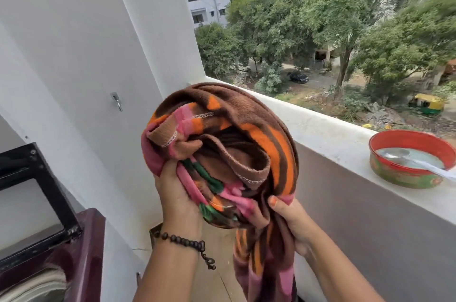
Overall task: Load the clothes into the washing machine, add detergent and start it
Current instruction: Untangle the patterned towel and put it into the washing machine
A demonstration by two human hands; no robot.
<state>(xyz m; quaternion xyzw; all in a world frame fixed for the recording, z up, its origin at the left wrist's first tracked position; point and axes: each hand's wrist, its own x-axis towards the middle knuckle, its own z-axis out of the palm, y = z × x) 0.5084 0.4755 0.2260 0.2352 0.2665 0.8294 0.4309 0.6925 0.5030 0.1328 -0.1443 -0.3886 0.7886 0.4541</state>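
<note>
Fleece in brown, orange and pink, a bunched blanket (222, 153), is held up in mid-air, the left hand (176, 200) and right hand (287, 215) both gripping its lower folds. It is not yet in the washing machine (74, 257) at the near left, whose lid (32, 193) stands open. Detergent and starting seem left to do; the drum is mostly cut off, and what fills the red bowl (410, 161) on the ledge (333, 143) is unclear.

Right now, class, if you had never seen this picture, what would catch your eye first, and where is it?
First, the bundled striped blanket, brown, orange and pink, held up mid-frame in the grip of the left hand and right hand. Next, the red bowl with a spoon on the balcony ledge, right. The maroon washing machine stands open, lower left.
</note>
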